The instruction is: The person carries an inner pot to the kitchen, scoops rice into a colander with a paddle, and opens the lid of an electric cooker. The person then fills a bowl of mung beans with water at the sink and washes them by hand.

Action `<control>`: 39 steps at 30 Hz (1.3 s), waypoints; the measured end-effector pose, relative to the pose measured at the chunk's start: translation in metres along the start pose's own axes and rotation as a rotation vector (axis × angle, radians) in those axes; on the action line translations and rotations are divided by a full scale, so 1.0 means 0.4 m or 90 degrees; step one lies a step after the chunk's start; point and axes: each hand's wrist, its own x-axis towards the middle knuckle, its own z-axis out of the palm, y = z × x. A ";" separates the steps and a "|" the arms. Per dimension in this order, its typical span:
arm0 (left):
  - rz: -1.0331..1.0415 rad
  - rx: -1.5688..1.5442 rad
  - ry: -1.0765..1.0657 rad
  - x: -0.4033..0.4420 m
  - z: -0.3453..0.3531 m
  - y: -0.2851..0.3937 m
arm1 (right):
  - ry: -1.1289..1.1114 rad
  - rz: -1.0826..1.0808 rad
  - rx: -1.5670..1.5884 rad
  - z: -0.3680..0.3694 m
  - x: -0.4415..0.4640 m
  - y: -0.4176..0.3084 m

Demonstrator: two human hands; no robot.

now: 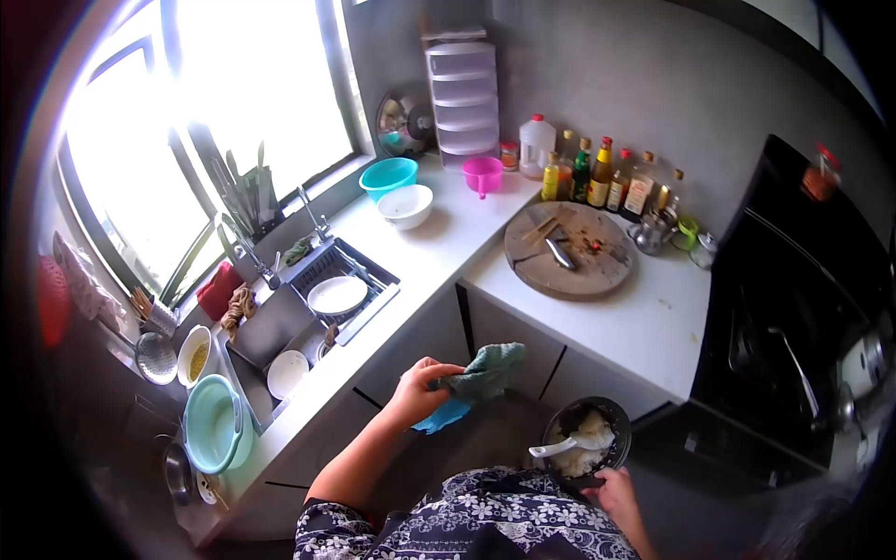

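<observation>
My left hand (422, 392) is closed on a grey-green cloth (490, 371), held up in front of the cabinets. Something bright blue (441, 416) shows just below that hand; I cannot tell whether it is held too. Low on the right, my right hand (620, 499) grips the near edge of a dark inner pot (620, 422), which tilts open towards me. White rice (577, 461) lies inside the pot, with a white rice paddle (560, 448) resting in it. The fingers of my right hand are partly hidden by the pot.
A round chopping board (560, 275) with a knife (560, 253) sits on the counter before several sauce bottles (598, 177). To the right is a black stove (775, 308). The sink (271, 331) at left holds bowls; a light-green basin (210, 425) stands beside it.
</observation>
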 end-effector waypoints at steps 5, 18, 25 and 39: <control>-0.024 0.007 0.124 0.185 -0.055 -0.014 | -0.056 0.043 -0.072 0.098 0.153 -0.190; 0.149 0.120 0.266 0.565 -0.264 -0.120 | -0.011 0.079 -0.055 0.326 0.319 -0.220; 0.185 0.339 0.189 0.578 -0.098 -0.447 | 0.004 0.033 -0.011 0.432 0.354 -0.195; 0.184 0.115 0.467 0.596 -0.215 -0.373 | -0.045 0.041 -0.087 0.556 0.399 -0.272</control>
